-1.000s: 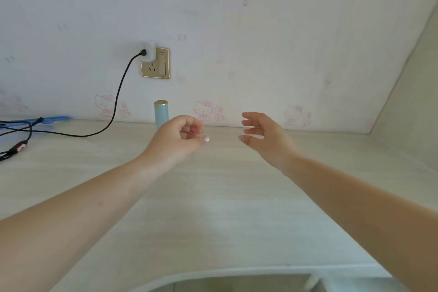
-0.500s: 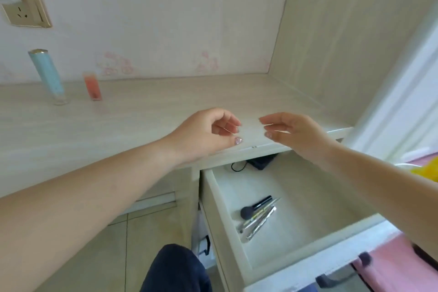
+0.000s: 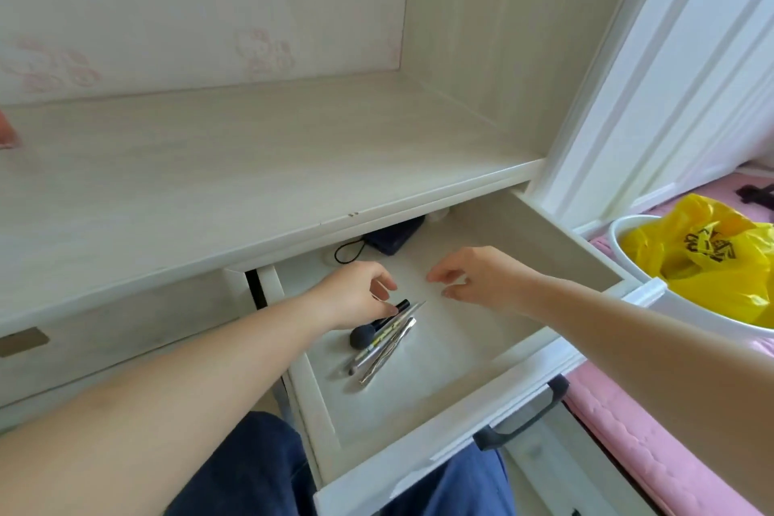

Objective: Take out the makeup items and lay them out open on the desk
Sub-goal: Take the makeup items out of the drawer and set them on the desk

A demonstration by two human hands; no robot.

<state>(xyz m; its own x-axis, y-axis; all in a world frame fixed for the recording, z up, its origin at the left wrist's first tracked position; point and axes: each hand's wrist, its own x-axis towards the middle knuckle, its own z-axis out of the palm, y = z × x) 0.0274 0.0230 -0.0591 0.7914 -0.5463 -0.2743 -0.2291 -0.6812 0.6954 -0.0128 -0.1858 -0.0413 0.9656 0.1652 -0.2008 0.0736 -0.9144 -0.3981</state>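
Note:
The open white drawer (image 3: 540, 369) holds a makeup brush (image 3: 362, 337) with a dark round head, a thin pencil (image 3: 368, 352) and silver tweezers (image 3: 387, 350), lying together at its left side. My left hand (image 3: 354, 297) is down in the drawer, thumb and fingers apart around the upper ends of these items, touching them; they still lie on the drawer floor. My right hand (image 3: 477, 279) hovers over the middle of the drawer with fingers loosely spread, holding nothing. A pink-red item (image 3: 6, 132) stands on the desk top (image 3: 251, 163) at the far left edge.
A dark pouch (image 3: 396, 237) with a black loop cord lies at the back of the drawer under the desk edge. A white bin (image 3: 653, 306) lined with a yellow bag (image 3: 708, 260) stands to the right, above a pink mat (image 3: 653, 452). My knees are below the drawer.
The view has swung down and right from the wall to the open drawer. Both hands dropped from above the desk edge into the drawer; my left hand now touches the brush and tools.

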